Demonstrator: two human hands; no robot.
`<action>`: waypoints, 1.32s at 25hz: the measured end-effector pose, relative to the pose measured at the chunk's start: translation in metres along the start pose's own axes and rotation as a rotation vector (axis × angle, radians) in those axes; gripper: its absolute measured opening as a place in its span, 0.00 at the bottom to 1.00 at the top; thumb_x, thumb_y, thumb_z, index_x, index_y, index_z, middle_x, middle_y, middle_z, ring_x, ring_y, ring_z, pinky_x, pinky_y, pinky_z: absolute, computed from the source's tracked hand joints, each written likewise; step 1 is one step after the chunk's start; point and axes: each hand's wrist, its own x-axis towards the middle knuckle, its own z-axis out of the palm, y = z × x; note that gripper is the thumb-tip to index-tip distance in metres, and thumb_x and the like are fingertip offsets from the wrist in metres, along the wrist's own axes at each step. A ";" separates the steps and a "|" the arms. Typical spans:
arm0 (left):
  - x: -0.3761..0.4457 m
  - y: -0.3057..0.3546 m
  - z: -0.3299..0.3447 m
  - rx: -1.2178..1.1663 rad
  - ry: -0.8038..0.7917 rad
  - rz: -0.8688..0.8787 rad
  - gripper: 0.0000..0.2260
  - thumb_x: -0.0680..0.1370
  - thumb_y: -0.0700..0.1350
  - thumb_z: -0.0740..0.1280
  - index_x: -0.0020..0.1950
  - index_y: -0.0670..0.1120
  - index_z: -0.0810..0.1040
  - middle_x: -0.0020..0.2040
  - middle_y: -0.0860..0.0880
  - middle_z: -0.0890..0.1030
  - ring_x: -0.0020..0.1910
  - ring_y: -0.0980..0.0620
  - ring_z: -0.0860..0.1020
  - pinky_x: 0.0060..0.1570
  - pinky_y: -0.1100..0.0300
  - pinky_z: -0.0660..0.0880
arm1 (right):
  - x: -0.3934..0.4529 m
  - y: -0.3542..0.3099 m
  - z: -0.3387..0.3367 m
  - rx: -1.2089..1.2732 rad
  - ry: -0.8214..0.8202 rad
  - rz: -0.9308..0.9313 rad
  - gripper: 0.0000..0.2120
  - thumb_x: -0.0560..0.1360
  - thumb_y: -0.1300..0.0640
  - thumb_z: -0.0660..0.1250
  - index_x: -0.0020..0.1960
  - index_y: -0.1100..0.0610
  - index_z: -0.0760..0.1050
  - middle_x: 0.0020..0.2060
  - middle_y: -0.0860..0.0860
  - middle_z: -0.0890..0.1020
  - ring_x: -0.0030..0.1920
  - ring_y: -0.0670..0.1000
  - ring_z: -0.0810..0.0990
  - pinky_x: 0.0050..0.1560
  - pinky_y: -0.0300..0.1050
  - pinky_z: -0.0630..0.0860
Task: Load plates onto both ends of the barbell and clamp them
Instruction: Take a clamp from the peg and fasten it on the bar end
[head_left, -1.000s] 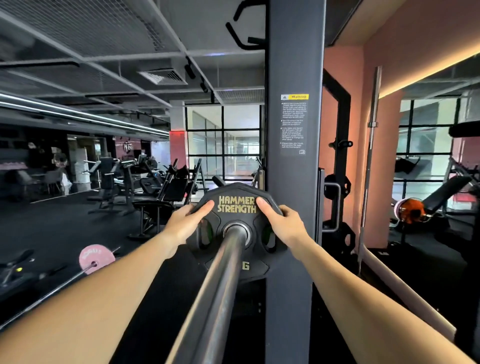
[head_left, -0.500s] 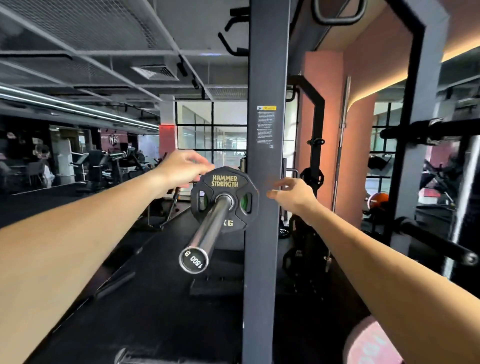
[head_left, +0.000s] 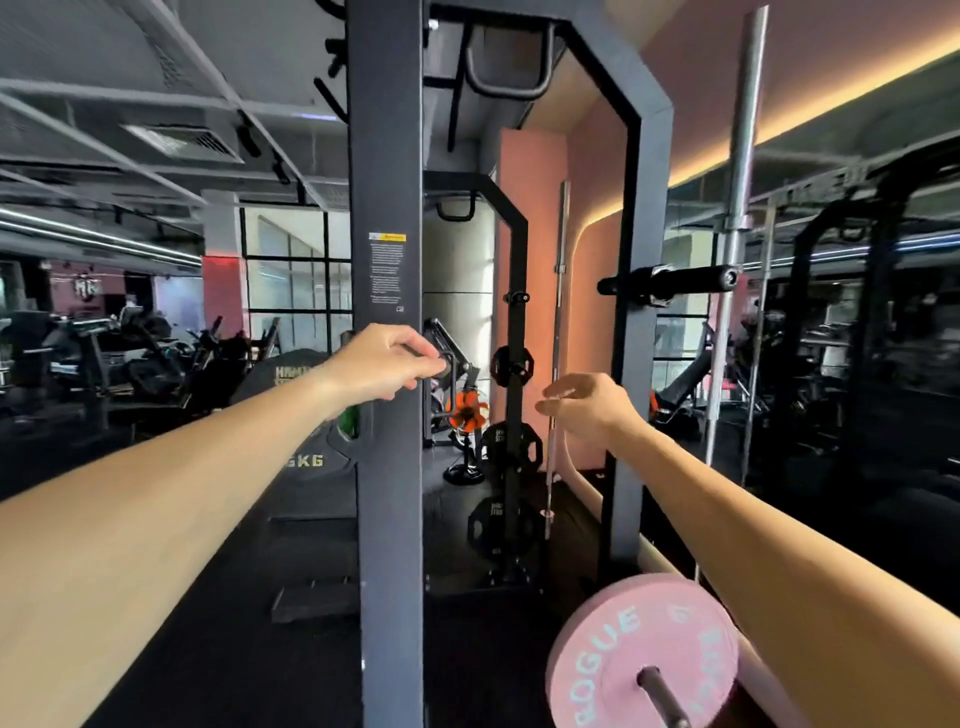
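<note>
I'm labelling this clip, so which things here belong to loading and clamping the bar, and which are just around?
Part of the job:
black plate
left hand
right hand

Just around:
pink plate
rack post
stored plates
upright spare bar
orange fan

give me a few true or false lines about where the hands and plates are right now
1. The left hand reaches across the front of the dark rack upright. True.
2. The right hand grips the pink plate. False: it hangs in the air well above that plate, holding nothing.
3. The black plate sits left of the upright, partly hidden by it. True.
4. The pink plate lies flat on the floor. False: it stands upright on a bar.
</note>
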 end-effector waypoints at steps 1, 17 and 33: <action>0.008 0.006 0.014 -0.011 -0.008 0.002 0.08 0.77 0.52 0.71 0.54 0.51 0.82 0.51 0.50 0.85 0.52 0.53 0.83 0.56 0.51 0.79 | 0.003 0.013 -0.013 -0.004 0.014 0.008 0.13 0.74 0.51 0.74 0.57 0.50 0.84 0.53 0.50 0.84 0.52 0.50 0.81 0.50 0.39 0.72; 0.224 0.112 0.283 -0.223 -0.030 0.064 0.13 0.82 0.47 0.63 0.67 0.54 0.75 0.58 0.50 0.80 0.55 0.49 0.81 0.55 0.50 0.79 | 0.164 0.234 -0.230 0.117 0.203 0.063 0.10 0.78 0.56 0.67 0.58 0.50 0.81 0.51 0.53 0.86 0.49 0.52 0.84 0.52 0.48 0.80; 0.461 0.135 0.339 -0.301 0.097 0.325 0.15 0.81 0.53 0.63 0.68 0.60 0.74 0.64 0.46 0.74 0.57 0.41 0.79 0.50 0.43 0.83 | 0.390 0.218 -0.188 0.584 0.116 0.006 0.20 0.83 0.45 0.51 0.69 0.50 0.72 0.64 0.50 0.78 0.61 0.53 0.79 0.61 0.56 0.78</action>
